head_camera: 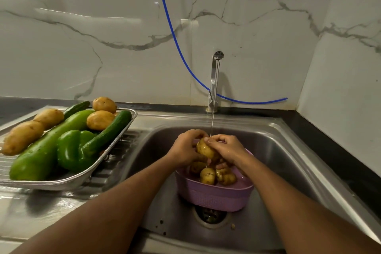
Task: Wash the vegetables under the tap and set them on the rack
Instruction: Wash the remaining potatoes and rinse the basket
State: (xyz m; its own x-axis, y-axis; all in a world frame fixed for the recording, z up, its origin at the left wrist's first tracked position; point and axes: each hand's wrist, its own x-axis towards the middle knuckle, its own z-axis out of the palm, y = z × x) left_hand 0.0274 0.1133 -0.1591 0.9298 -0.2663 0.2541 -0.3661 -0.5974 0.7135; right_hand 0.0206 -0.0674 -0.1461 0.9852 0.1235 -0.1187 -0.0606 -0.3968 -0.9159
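Marble-patterned wall panels back a steel sink (274, 150) set into the worktop (35, 208). Water runs from the tap (215, 80) onto a potato (205, 149) grasped between the left hand (185, 148) and the right hand (225, 146), both wrapped around it above a purple basket (216, 196) that sits in the sink and holds more potatoes (208, 175). On the draining board to the left, a metal tray (86, 173) carries potatoes, cucumbers (107, 132), a green pepper (70, 150) and a long pale green gourd (49, 146).
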